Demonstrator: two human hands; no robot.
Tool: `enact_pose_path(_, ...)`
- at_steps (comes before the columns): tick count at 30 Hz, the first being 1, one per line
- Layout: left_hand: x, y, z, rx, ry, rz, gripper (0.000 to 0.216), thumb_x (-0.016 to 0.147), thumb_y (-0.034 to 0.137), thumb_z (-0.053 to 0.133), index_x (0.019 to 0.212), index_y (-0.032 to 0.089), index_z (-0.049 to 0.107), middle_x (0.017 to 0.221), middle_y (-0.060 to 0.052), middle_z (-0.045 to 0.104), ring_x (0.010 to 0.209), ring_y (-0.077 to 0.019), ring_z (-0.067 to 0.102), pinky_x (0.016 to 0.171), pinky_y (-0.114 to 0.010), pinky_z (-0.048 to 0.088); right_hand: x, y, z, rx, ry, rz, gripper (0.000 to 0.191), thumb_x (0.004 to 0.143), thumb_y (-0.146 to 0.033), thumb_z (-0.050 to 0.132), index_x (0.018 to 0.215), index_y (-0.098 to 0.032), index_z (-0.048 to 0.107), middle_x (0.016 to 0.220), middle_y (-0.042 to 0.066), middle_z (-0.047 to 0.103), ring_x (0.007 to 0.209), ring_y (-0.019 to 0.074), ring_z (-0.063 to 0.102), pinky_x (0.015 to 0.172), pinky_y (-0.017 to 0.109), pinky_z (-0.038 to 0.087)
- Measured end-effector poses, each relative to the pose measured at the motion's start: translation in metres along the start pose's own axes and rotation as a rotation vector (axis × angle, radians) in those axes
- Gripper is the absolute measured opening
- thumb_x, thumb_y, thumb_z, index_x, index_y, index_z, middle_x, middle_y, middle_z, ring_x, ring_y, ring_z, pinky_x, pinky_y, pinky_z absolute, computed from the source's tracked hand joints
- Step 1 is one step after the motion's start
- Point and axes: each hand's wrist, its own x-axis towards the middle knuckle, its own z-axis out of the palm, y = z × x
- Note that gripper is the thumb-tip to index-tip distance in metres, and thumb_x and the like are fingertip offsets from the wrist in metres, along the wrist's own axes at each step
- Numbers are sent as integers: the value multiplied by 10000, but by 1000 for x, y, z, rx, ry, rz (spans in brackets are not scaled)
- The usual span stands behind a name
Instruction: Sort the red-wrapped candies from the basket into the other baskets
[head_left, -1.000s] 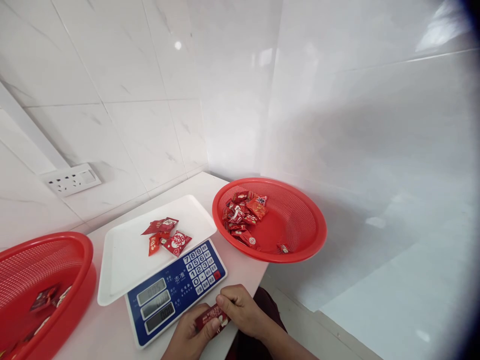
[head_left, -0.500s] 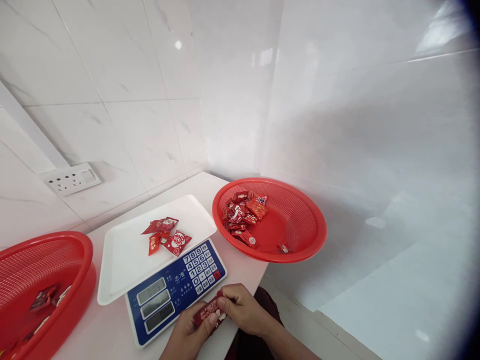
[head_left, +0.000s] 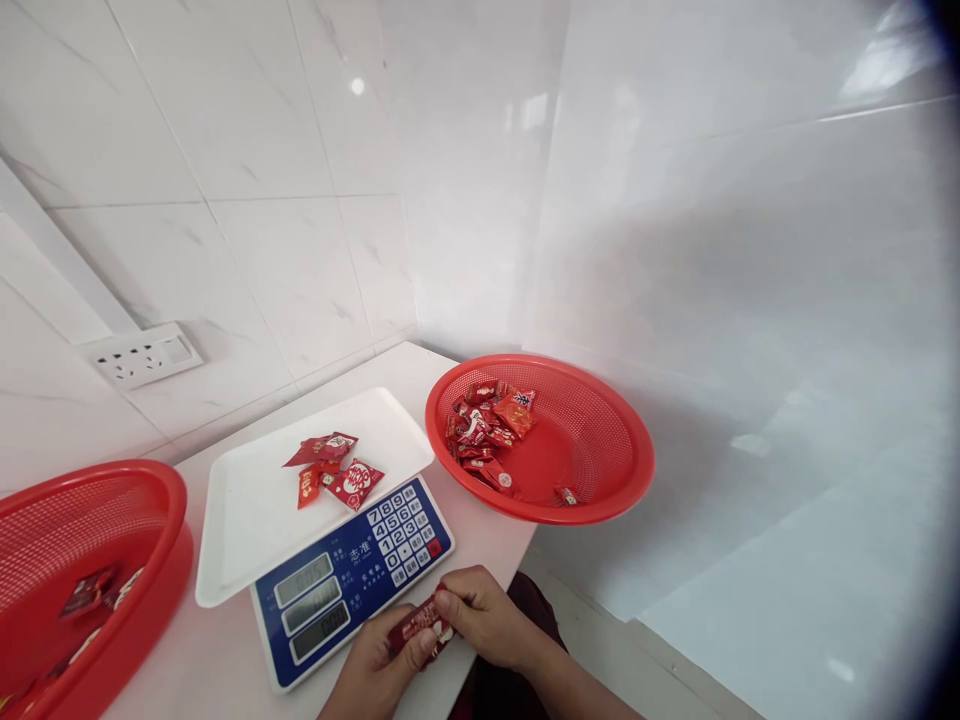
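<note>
A dark red wrapped candy packet (head_left: 415, 628) with pale print is held between both hands, low in the view and in front of the scale. My left hand (head_left: 382, 660) pinches its left side, thumb on top. My right hand (head_left: 480, 615) grips the upper right end between thumb and curled fingers. Just beyond is the blue keypad panel of a digital scale (head_left: 360, 575). On the scale's white tray (head_left: 255, 490) lie several red candy packets (head_left: 355, 484), loosely grouped near its right part.
A red mesh basket (head_left: 600, 430) with several wrapped candies stands at the table's right edge. Another red basket (head_left: 161, 510), holding some packets, is at the left. Tiled walls (head_left: 247, 270) with a socket panel (head_left: 142, 355) border the white table (head_left: 480, 530).
Almost nothing differs. Both hands keep hold of the candy packet in about the same place, and the packets on the tray have not moved.
</note>
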Motion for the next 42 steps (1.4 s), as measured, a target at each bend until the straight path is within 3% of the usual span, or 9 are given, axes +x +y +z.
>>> enact_pose_path(9,0,-3,1,0,29,6,402,776,529,524,649,149,564,590,4,508,581,-120,438,553,-214,366,0,0,0,-22,10,10,543,817,-627,376,533,-168,433,521,-24,456,488,84,427,464,190,340)
enact_pose_path(15,1,-4,-2,10,-45,40,410,799,525,490,672,143,566,620,-9,514,600,-128,460,567,-223,373,0,3,2,-48,-8,-13,593,704,-758,394,556,-184,374,521,-51,373,497,75,349,448,186,275)
enact_pose_path(18,1,-2,-2,74,-27,47,434,780,546,503,608,148,524,588,2,472,577,-121,426,539,-219,351,1,3,3,-139,-7,5,558,754,-698,406,546,-181,365,520,-59,330,498,67,295,439,186,226)
enact_pose_path(21,-1,2,-1,99,-9,56,428,792,544,482,626,151,526,600,-4,489,588,-128,443,546,-222,362,1,1,3,-61,-27,50,529,780,-664,400,567,-179,402,527,-49,380,500,76,344,457,190,281)
enact_pose_path(25,-7,12,0,172,44,106,421,852,495,408,663,154,567,637,-24,554,613,-140,494,575,-227,379,-2,2,1,104,47,144,516,769,-674,406,617,-181,439,542,-31,447,505,99,413,503,221,360)
enact_pose_path(29,-18,40,-12,303,161,186,380,882,407,408,658,162,594,661,-30,589,632,-138,515,604,-226,387,-2,2,-2,66,145,175,513,760,-673,423,601,-186,444,533,-21,453,509,116,418,499,233,360)
enact_pose_path(36,-54,91,-65,547,310,218,266,892,338,415,792,183,606,760,-34,617,730,-142,552,678,-225,428,-7,6,-3,9,108,215,496,762,-662,421,577,-203,422,527,-12,455,517,140,425,508,252,364)
enact_pose_path(39,-74,91,-115,794,497,57,270,878,388,418,963,201,593,982,-63,622,902,-185,563,766,-265,450,-9,9,-3,-19,118,203,475,778,-632,426,580,-201,447,526,-10,455,521,147,428,509,254,359)
enact_pose_path(42,-109,77,-185,1184,797,-174,431,855,400,434,1206,154,472,1274,-138,476,1186,-282,408,947,-387,365,-10,9,-2,-42,149,213,463,780,-621,428,585,-203,466,525,-9,451,525,153,428,510,258,358)
